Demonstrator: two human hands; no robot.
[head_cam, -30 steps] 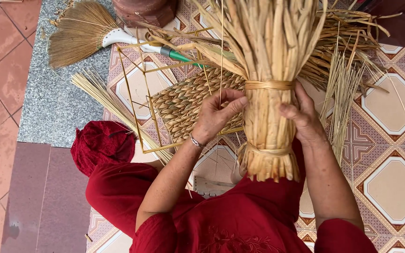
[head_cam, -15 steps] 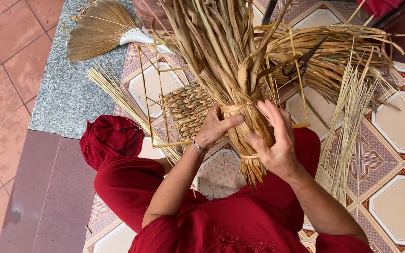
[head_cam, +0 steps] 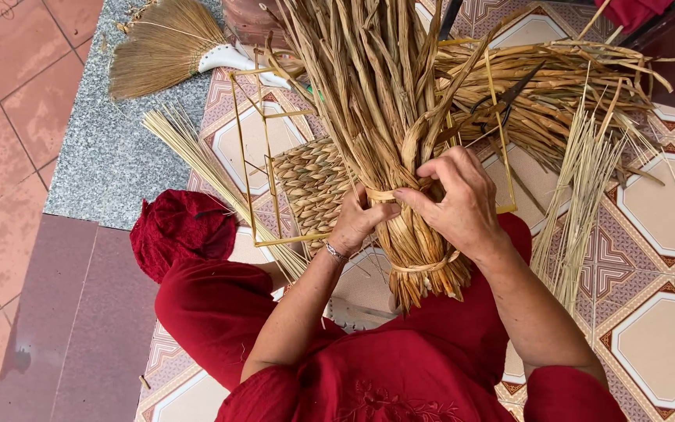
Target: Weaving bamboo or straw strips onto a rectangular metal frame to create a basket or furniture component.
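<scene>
We see a thick bundle of dried reeds (head_cam: 384,148) standing tilted across the person's lap, its cut ends near the body and its long stalks fanning away toward the far edge. A lower strand tie (head_cam: 423,267) already rings the bundle close to the cut ends. The left hand (head_cam: 359,223) presses against the left side of the bundle, fingers curled closed around a flat binding strip (head_cam: 380,194) that wraps the stalks. The right hand (head_cam: 458,205) lies over the right side, its fingers (head_cam: 416,199) bent and pinching the same strip where the two hands meet.

Behind the bundle, to the left, a small woven mat (head_cam: 310,184) lies on the patterned tile floor (head_cam: 658,211) inside a thin yellow wire frame (head_cam: 263,148). A loose sheaf of pale straw (head_cam: 189,148) lies left of it, and a hand broom (head_cam: 166,47) rests far left on a grey stone slab (head_cam: 107,164). Right of the hands, more reeds (head_cam: 556,86) are heaped, with scissors (head_cam: 501,101) lying on them, and thin straw stalks (head_cam: 580,195) run down beside the right forearm.
</scene>
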